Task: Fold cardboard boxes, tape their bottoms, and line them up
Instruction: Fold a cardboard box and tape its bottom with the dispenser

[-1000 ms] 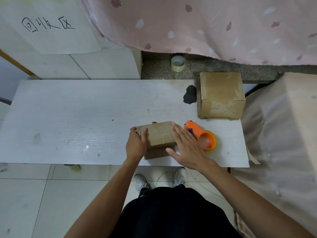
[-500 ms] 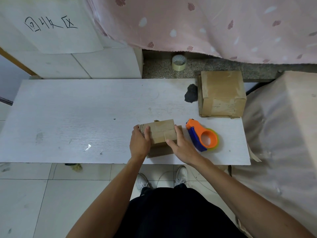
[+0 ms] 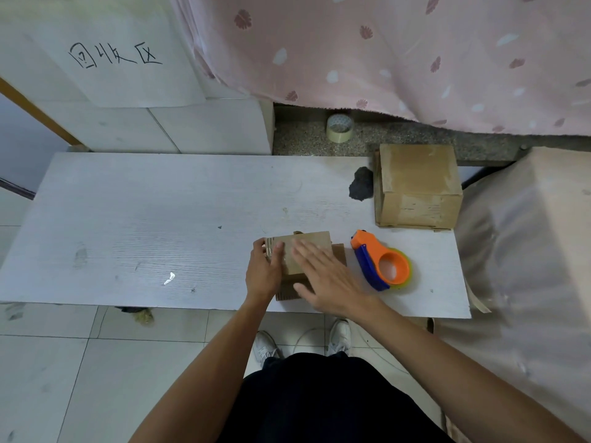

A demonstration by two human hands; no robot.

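The box (image 3: 311, 247) sits at the near edge of the table (image 3: 160, 219). The left hand (image 3: 263, 274) grips its left end. The right hand (image 3: 329, 279), curled at its side a moment ago, now lies flat on top, likely pressing it closed. The dispenser (image 3: 382, 266) lies just beside.

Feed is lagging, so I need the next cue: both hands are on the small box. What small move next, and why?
Probably reach the right hand across to the tape dispenser lying just beside it, left hand holding the small box closed: its flaps lie flat under the open palm, and whether tape is already on is unclear.
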